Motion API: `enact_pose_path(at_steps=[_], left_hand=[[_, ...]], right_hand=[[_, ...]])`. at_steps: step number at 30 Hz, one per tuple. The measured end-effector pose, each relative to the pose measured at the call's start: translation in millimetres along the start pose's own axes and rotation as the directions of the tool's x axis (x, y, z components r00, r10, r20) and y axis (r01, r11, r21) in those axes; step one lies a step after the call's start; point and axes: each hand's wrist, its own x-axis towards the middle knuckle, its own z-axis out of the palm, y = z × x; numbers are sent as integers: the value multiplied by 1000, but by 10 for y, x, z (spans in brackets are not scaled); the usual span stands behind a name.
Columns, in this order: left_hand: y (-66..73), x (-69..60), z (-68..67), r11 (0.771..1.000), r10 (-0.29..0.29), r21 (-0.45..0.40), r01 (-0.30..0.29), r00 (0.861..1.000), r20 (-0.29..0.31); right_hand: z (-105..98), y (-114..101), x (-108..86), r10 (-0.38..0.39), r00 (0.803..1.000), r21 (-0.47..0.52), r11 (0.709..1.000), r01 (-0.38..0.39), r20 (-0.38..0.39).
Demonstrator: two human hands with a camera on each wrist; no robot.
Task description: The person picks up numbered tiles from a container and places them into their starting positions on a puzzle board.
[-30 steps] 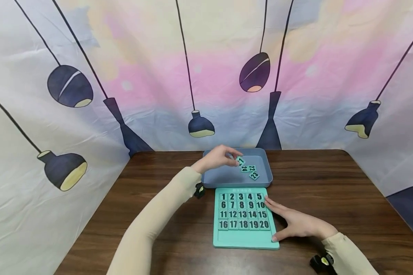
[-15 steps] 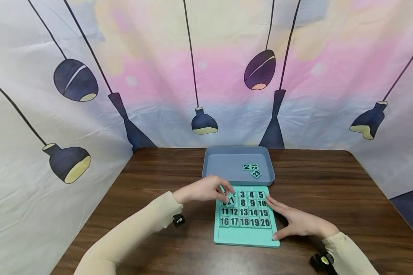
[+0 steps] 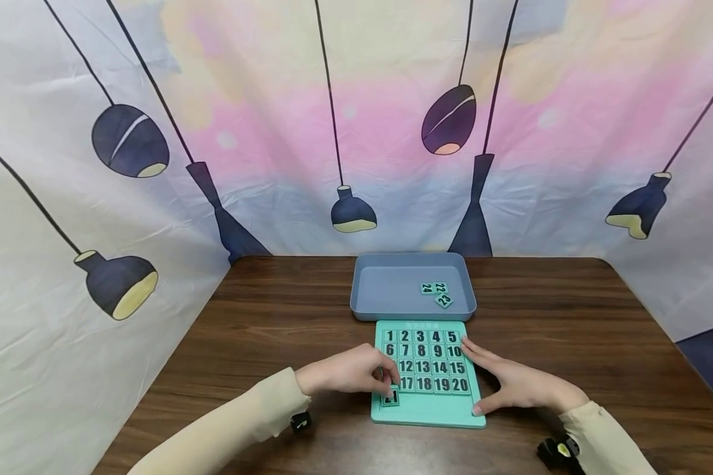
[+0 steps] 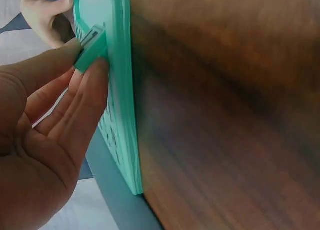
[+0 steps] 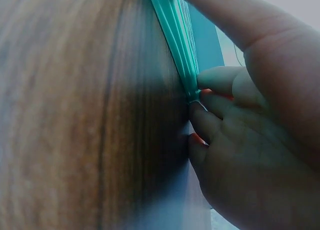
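Note:
A turquoise number board (image 3: 428, 413) lies on the table with numbered tiles in rows up to 20. My left hand (image 3: 356, 373) pinches the tile marked 21 (image 3: 390, 398) between thumb and fingertips, at the left of the board's bottom row. In the left wrist view this tile (image 4: 91, 49) is tilted, one edge down in the board. The left hand hides tiles 11 and 16. My right hand (image 3: 519, 384) rests against the board's right side, thumb near the lower corner and fingers spread up the edge. The right wrist view shows its fingers (image 5: 207, 121) beside the board's rim (image 5: 175, 45).
Behind the board stands a blue-grey tray (image 3: 386, 297). In it lie tile 24 (image 3: 427, 288), tile 22 (image 3: 441, 287) and tile 23 (image 3: 443, 301). The brown wooden table (image 3: 273, 310) ends at a printed cloth backdrop (image 3: 273, 218).
My left hand has lifted tile 21 out of the tray and carried it over the board to the bottom row. The right hand has stayed at the board's edge.

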Motion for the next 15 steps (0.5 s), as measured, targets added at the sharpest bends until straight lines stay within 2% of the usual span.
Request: enact_pose_path(at_steps=[6,15], left_hand=[[21,-5,70,1000,15,27,-15,1000,-26],[43,-48,117,998,1,61,2,999,-42]], right_hand=[[6,29,-20,17,1000,-18,1000,-17,-6],[15,39,3,9,1000,-3,1000,-9,-2]])
